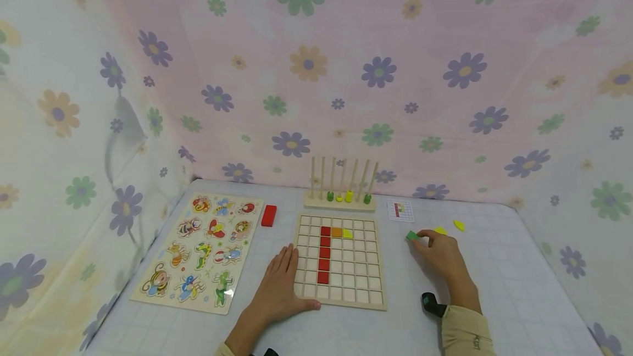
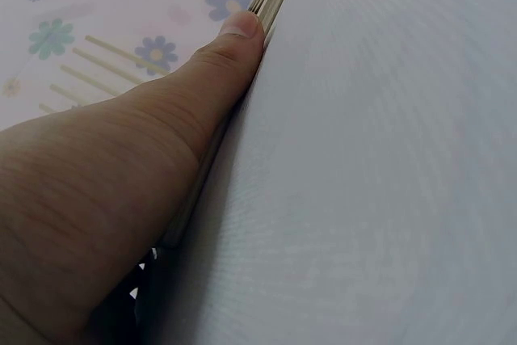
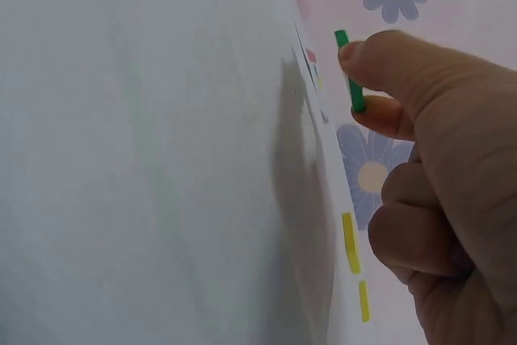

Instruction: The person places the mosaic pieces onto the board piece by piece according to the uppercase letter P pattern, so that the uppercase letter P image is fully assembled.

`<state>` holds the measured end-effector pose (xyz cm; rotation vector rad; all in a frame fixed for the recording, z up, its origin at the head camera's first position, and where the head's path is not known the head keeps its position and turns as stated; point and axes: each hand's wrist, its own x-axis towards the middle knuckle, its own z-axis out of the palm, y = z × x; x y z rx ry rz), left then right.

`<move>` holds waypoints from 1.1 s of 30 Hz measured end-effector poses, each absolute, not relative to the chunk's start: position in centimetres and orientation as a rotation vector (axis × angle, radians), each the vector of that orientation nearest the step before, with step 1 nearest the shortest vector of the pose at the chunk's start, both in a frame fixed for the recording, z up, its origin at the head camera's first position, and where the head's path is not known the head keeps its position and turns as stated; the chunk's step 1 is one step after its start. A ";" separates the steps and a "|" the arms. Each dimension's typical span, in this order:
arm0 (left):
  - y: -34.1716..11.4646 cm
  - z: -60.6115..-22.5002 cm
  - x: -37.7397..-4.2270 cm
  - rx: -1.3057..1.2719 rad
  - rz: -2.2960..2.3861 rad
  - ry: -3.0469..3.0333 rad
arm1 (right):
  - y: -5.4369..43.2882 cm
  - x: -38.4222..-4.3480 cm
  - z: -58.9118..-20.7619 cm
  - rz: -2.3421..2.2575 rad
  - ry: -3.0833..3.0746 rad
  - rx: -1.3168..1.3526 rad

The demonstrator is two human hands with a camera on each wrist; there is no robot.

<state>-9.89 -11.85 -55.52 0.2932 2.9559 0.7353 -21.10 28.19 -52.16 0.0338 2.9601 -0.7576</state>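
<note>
My right hand [image 1: 440,260] pinches a small green tile [image 1: 412,235] between thumb and finger, to the right of a wooden grid board [image 1: 347,269]. In the right wrist view this tile [image 3: 352,78] is seen edge-on, held off the table. My left hand [image 1: 279,290] rests against the board's lower left corner, fingers straight along the left side and thumb on the front edge. Several red tiles [image 1: 323,252] form a column in the grid. An orange tile [image 1: 337,232] and a yellow tile [image 1: 348,233] continue the row from the top red one.
Beyond my right hand lie two yellow pieces [image 1: 459,226] and a printed pattern card [image 1: 400,211]. A peg stand [image 1: 341,203] with green and yellow beads stands behind the board. To the left are a red block [image 1: 268,216] and an insect puzzle board [image 1: 198,251].
</note>
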 end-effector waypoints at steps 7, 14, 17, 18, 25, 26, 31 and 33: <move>-11.8 -55.4 -9.9 0.299 0.718 2.961 | 26.0 -21.0 -51.9 -0.804 2.973 -0.069; -11.8 -55.5 -9.9 0.302 0.712 2.958 | 24.6 -20.6 -51.6 -0.809 2.994 -0.217; -11.9 -55.6 -9.8 0.299 0.719 2.960 | 24.1 -20.5 -51.6 -0.809 2.990 -0.238; -11.9 -55.6 -9.8 0.300 0.715 2.964 | 23.9 -20.4 -51.5 -0.808 2.989 -0.249; -11.9 -55.7 -9.9 0.314 0.714 2.980 | 22.2 -20.1 -51.4 -0.800 2.960 -0.325; -11.9 -55.7 -9.8 0.311 0.717 2.979 | 21.9 -20.0 -51.3 -0.807 2.953 -0.333; -11.9 -55.7 -9.8 0.314 0.718 2.990 | 20.2 -19.6 -51.2 -0.844 2.914 -0.380; -11.9 -55.7 -9.9 0.312 0.717 2.988 | 19.7 -19.5 -51.2 -0.865 2.893 -0.373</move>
